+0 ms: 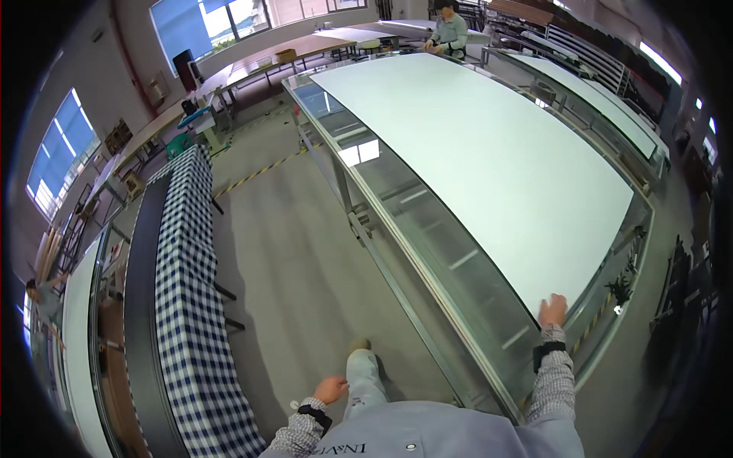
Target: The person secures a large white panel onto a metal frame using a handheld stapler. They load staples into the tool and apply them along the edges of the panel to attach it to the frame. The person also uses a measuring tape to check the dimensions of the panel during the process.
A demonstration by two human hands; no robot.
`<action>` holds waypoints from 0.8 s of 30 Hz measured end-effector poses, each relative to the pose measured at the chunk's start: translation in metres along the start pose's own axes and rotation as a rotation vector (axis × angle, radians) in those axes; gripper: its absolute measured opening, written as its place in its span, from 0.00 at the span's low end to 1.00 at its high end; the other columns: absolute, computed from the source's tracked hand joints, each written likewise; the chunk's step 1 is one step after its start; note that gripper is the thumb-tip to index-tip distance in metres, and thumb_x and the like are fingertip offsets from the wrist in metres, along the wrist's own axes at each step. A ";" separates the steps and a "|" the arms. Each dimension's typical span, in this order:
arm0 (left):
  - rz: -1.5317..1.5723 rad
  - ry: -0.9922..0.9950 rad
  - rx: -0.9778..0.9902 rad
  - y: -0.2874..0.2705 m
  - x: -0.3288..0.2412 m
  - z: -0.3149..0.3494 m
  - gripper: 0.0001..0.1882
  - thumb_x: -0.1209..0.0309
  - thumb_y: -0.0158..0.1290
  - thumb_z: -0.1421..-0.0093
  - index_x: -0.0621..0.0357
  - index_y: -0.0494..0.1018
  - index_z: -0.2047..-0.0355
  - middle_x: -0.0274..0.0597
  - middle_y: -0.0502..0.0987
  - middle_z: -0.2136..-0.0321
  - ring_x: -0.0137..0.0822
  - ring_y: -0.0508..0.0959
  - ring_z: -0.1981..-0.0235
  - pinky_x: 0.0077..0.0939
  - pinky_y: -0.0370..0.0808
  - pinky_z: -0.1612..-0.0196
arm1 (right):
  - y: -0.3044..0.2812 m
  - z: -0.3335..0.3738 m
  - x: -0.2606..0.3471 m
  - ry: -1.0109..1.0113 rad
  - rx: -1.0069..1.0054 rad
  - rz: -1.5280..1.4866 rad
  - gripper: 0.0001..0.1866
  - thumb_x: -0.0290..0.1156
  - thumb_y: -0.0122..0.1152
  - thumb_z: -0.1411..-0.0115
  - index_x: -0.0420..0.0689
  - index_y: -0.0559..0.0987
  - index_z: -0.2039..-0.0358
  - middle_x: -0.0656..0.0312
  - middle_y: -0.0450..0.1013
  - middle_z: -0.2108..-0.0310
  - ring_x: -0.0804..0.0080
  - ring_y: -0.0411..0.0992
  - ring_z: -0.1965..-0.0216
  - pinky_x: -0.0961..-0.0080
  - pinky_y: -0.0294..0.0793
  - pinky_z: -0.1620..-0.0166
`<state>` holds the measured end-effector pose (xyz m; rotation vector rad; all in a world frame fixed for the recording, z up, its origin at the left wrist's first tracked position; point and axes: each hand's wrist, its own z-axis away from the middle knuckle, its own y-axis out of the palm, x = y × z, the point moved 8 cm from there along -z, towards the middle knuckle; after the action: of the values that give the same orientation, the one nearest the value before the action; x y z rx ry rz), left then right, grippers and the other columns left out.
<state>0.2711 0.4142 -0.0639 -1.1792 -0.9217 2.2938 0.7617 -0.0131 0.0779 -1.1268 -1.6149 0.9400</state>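
Note:
A large white sheet (489, 153) lies over a long glass-topped table (427, 217) with a metal frame. My right hand (553, 311) is at the sheet's near corner, its fingers closed on the edge. My left hand (330, 389) hangs low beside my leg, away from the table, with the fingers loosely curled and nothing visible in them. Dark bands circle both wrists over patterned sleeves.
On the left stands a long bench under a blue-and-white checked cloth (183, 282) with a dark strip (145, 305) along it. A co-worker (449, 30) stands at the table's far end. Another glass-topped table (603, 99) is at the right. Yellow-black tape (256, 174) marks the floor.

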 end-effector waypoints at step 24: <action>-0.054 0.335 -0.090 -0.434 0.050 -0.521 0.12 0.63 0.48 0.46 0.57 0.74 0.67 0.46 0.75 0.68 0.47 0.74 0.65 0.39 0.71 0.61 | 0.136 -0.221 0.305 0.118 -0.050 -0.135 0.09 0.29 0.56 0.51 0.35 0.74 0.73 0.51 0.69 0.71 0.57 0.68 0.68 0.67 0.68 0.63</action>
<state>0.6938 0.9436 -0.0059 -1.5002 -0.9216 1.9483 0.9599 0.3350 0.0923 -1.0729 -1.6039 0.7358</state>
